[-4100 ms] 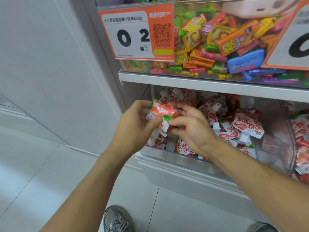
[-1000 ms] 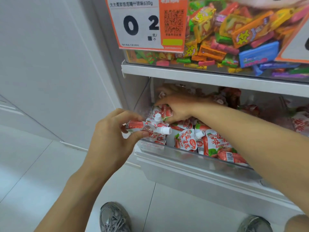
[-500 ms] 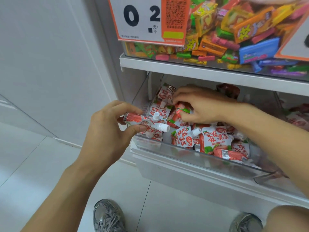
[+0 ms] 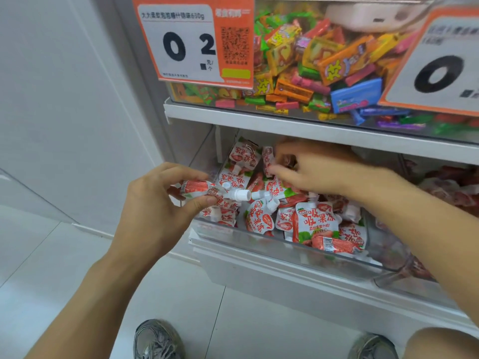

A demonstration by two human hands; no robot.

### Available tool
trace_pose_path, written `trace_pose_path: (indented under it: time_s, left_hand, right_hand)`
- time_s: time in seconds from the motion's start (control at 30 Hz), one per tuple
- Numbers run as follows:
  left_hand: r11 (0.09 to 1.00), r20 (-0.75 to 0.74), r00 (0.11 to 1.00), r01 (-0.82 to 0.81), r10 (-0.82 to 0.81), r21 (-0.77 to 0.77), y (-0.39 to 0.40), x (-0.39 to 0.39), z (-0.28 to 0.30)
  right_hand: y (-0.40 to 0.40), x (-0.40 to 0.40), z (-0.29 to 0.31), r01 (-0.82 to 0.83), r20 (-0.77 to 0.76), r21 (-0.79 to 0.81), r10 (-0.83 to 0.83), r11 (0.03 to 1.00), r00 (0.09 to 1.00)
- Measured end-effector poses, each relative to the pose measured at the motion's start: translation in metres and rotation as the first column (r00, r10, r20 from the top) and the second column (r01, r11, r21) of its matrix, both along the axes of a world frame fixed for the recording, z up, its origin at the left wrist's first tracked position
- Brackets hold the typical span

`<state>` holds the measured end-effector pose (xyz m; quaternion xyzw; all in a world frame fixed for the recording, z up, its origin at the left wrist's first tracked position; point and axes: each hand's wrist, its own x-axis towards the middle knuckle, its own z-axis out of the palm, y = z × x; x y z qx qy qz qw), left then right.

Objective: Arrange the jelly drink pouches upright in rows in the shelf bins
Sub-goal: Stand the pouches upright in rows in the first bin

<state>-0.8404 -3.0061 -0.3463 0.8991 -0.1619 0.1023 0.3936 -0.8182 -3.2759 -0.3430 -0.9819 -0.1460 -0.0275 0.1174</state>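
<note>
The right hand [image 4: 308,168] is now reaching deeper to pinch a back-row pouch [image 4: 267,161] at 12 o'clock (rows slowly forming), while the left hand [image 4: 158,203] keeps gripping a sideways pouch [image 4: 199,189].

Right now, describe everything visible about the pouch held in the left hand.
The pouch in the left hand is a small red and white jelly drink pack of glossy plastic film, with a barcode near its bottom end and a strawberry picture. It lies sideways, its white screw cap pointing right toward the bin. The left hand pinches its body between thumb below and fingers above, at the bin's front left corner, above the pouches inside. Whether it touches those pouches cannot be told.
</note>
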Motion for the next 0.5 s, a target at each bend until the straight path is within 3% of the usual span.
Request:
trace_pose_path:
  time_s: [0.1, 0.23, 0.5]
  left_hand:
    - [1.0, -0.006, 1.0, -0.012, 0.012, 0.014, 0.001, 0.001, -0.001]
    - [1.0, -0.014, 1.0, -0.007, 0.007, 0.018, 0.008, 0.002, -0.003]
    - [1.0, -0.049, 0.999, -0.019, 0.019, 0.002, 0.018, 0.009, -0.005]
  right_hand:
    - [0.031, 0.058, -0.021, -0.109, -0.139, 0.091, 0.121, 0.99, 0.983]
    - [0.054, 0.111, -0.052, -0.191, -0.35, -0.044, 0.164, 0.981, 0.922]
    - [0.049, 0.128, -0.072, -0.309, -0.331, -0.162, 0.244, 0.937, 0.912]
